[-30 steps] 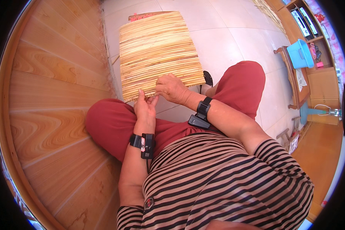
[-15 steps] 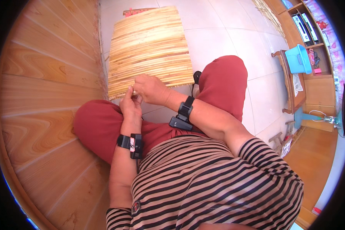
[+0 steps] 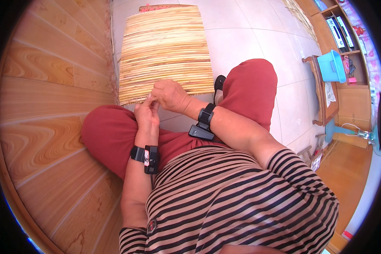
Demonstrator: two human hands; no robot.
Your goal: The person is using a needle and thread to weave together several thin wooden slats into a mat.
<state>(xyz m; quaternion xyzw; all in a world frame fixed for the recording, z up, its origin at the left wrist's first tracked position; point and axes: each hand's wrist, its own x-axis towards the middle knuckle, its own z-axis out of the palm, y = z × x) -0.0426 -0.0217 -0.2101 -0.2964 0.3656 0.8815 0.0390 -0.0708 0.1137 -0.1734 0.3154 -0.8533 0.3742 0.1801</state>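
A mat of pale yellow stalks, laid side by side in rows, stretches out in front of my knees. Both hands meet at its near edge, left of the middle. My left hand has thumb and fingers pinched together at the edge, palm turned up. Over the edge, my right hand is closed, knuckles up, with its fingertips touching those of the left. What lies between the fingers is too small and too covered to make out. Black straps with small boxes sit on both wrists.
Wooden panelling rises close on my left. Pale floor tiles lie beyond my right knee. To the right, a light blue plastic bin stands on a small wooden table before a wooden cabinet. Loose stalks lie at the far right.
The view has shifted slightly, and the mat looks a little turned and raised in it. Both hands stay together at the near edge, with only small finger movement.
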